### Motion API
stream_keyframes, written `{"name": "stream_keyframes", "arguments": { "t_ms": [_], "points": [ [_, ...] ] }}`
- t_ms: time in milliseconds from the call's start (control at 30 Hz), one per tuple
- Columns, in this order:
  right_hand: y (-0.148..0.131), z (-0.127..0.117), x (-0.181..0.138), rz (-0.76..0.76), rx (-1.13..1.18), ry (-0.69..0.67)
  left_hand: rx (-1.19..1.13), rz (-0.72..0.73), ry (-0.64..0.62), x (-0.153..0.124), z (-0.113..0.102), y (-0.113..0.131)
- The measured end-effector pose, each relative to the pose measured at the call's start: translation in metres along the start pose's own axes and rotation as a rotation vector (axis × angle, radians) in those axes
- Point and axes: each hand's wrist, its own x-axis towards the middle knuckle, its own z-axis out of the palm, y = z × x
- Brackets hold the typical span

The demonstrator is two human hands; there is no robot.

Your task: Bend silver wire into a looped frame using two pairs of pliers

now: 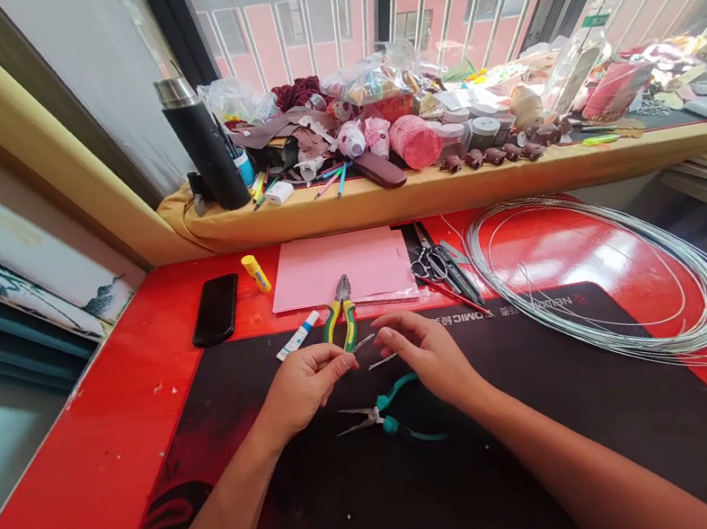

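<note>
My left hand (300, 390) is closed in a pinch on a short piece of wire (363, 343), whose end points toward my right hand. Close by, my right hand (438, 364) has its fingers curved and apart, with no firm grip visible. Another short wire piece (382, 362) shows just below those fingertips; whether it touches them I cannot tell. Under the hands, long-nose pliers (380, 415) with teal handles lie with jaws apart on the black desk mat (384, 514). Beyond my hands, combination pliers (339, 312) with yellow-green handles rest partly on pink paper (332, 264).
A large coil of wire (700, 331) spreads across the right side. Scissors (428, 263) and a utility knife (464, 283) lie beside the paper. At left are a phone (215, 311), a glue stick (256, 273) and a small tube (298, 335). A black flask (206, 149) stands on the cluttered sill.
</note>
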Motion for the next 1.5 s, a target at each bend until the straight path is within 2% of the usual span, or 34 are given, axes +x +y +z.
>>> {"name": "stream_keyframes", "arguments": {
  "t_ms": [167, 267, 367, 500, 767, 1000, 1100, 1200, 1300, 1500],
  "points": [
    [0.007, 0.001, -0.006, -0.012, -0.069, -0.028, 0.066, 0.005, -0.010, -0.002, 0.010, -0.001],
    [0.011, -0.006, -0.007, 0.020, -0.047, 0.003, 0.049, 0.036, 0.004, -0.002, 0.010, 0.000],
    [0.013, -0.012, -0.007, 0.062, 0.012, 0.014, 0.001, 0.057, 0.074, -0.001, 0.006, 0.003],
    [0.011, -0.014, -0.008, 0.077, 0.121, -0.064, -0.071, 0.094, 0.176, -0.001, 0.002, 0.004],
    [0.010, -0.016, -0.007, 0.161, 0.353, -0.107, -0.090, 0.142, 0.238, 0.000, -0.002, -0.001],
    [0.008, -0.014, -0.008, 0.084, 0.169, -0.114, -0.037, 0.103, 0.193, -0.004, 0.005, 0.003],
    [0.009, -0.012, -0.009, 0.075, 0.097, -0.119, -0.137, 0.073, 0.178, -0.005, 0.010, 0.005],
    [0.010, -0.009, -0.010, 0.083, 0.062, -0.105, -0.380, 0.048, 0.190, -0.004, 0.014, 0.005],
    [0.010, -0.006, -0.012, 0.076, 0.054, -0.099, -0.581, 0.014, 0.151, -0.003, 0.020, 0.004],
    [0.011, -0.003, -0.014, 0.073, 0.063, -0.124, -0.587, 0.061, 0.132, -0.003, 0.031, 0.001]
  ]
}}
